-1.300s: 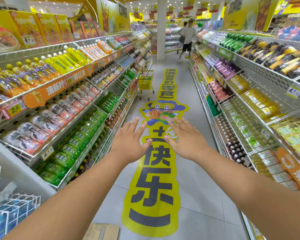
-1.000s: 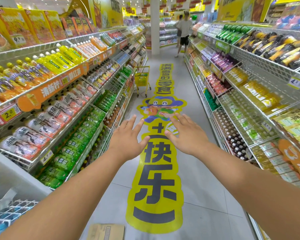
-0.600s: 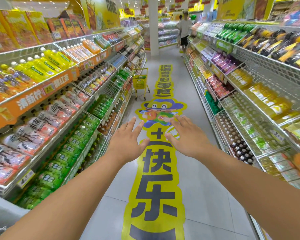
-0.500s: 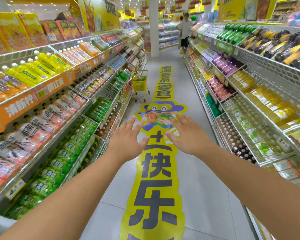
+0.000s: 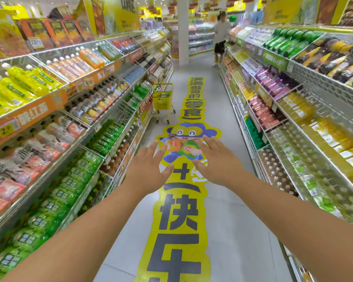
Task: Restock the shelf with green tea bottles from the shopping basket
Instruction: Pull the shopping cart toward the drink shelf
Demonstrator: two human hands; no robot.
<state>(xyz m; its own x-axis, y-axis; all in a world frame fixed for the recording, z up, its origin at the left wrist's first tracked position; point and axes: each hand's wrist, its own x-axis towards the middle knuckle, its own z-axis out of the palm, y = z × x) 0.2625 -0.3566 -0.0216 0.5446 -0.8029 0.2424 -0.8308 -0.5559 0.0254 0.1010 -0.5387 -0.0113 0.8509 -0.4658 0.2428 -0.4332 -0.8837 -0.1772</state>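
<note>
Both bare hands — left hand (image 5: 149, 171), right hand (image 5: 216, 163) — reach forward, fingers spread and holding nothing. The yellow wheeled plastic shopping basket (image 5: 163, 100) stands well ahead (beside the left-hand wire shelf (image 5: 114, 145) of green-labelled bottles (image 5: 105, 137)).

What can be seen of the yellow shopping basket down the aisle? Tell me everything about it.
The yellow shopping basket is a small wheeled trolley of yellow plastic, with a thin yellow handle frame rising above its rim and slim legs ending in small wheels. It stands upright on the grey floor, close against the left-hand shelving, just left of the yellow floor sticker. Green shows at its top, probably bottles, though too far off to be sure. Nothing holds it; both hands are well short of it.
</note>
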